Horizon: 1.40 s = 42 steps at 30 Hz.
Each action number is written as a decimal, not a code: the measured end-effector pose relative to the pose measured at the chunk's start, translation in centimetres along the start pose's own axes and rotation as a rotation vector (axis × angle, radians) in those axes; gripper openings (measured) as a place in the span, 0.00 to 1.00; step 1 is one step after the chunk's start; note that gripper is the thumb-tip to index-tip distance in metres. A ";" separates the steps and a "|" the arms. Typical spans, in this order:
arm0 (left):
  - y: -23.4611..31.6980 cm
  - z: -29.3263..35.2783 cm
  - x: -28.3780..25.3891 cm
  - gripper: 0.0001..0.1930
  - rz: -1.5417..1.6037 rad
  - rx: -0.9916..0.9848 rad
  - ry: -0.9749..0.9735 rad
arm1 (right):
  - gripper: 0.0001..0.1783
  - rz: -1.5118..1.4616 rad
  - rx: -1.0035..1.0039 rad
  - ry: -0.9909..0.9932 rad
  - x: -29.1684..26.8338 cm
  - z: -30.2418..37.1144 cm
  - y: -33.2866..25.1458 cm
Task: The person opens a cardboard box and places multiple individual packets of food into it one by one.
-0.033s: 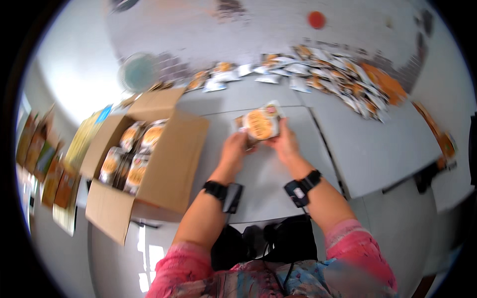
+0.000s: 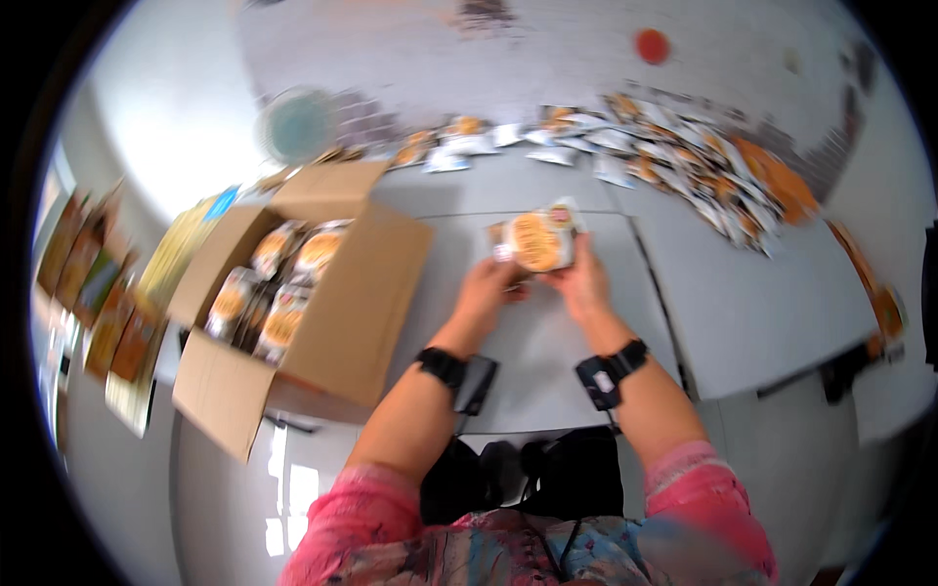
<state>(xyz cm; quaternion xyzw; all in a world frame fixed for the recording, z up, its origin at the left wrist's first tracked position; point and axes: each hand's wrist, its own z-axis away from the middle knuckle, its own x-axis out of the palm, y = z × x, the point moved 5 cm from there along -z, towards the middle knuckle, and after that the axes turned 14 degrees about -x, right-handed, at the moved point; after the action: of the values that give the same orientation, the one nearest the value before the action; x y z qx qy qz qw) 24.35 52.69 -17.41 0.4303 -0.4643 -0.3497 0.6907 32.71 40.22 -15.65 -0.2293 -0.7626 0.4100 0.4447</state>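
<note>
Above the middle of the table, a white snack packet (image 2: 536,243) with an orange round picture is held between both hands. My left hand (image 2: 486,296) is closed at its lower left, where a brownish edge shows behind the packet; whether that is a second packet I cannot tell. Along the right side, my right hand (image 2: 588,283) grips it with the thumb below and fingers up the edge. To the left stands an open cardboard box (image 2: 366,303), its flaps folded out. Similar packets (image 2: 283,324) stand in rows inside it.
Loose packets (image 2: 684,166) lie heaped along the table's far right, with several more spread toward the back middle. An orange bag (image 2: 777,181) lies beside the heap. A dark seam (image 2: 660,298) divides the grey tabletop (image 2: 762,303). More cartons (image 2: 117,332) stand far left.
The whole scene has shifted slightly rightward in the picture as my view turned left. Both hands still hold the packet in much the same pose.
</note>
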 end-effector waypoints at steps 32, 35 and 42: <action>1.4 0.7 5.4 0.18 0.284 0.074 -0.180 | 0.31 -0.253 0.046 0.005 -0.1 -0.2 -0.6; 3.3 1.2 6.6 0.18 0.393 0.105 -0.152 | 0.31 -0.298 0.068 -0.092 -0.2 -0.7 -0.3; 7.4 -0.2 2.5 0.16 0.615 0.094 -0.015 | 0.41 -0.333 0.113 -0.222 2.3 0.5 -1.4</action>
<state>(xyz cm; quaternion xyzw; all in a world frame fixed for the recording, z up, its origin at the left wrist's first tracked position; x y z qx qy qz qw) 25.95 53.39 -9.84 0.2984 -0.5934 -0.1055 0.7401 31.14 40.90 -13.46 -0.0282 -0.8101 0.3958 0.4317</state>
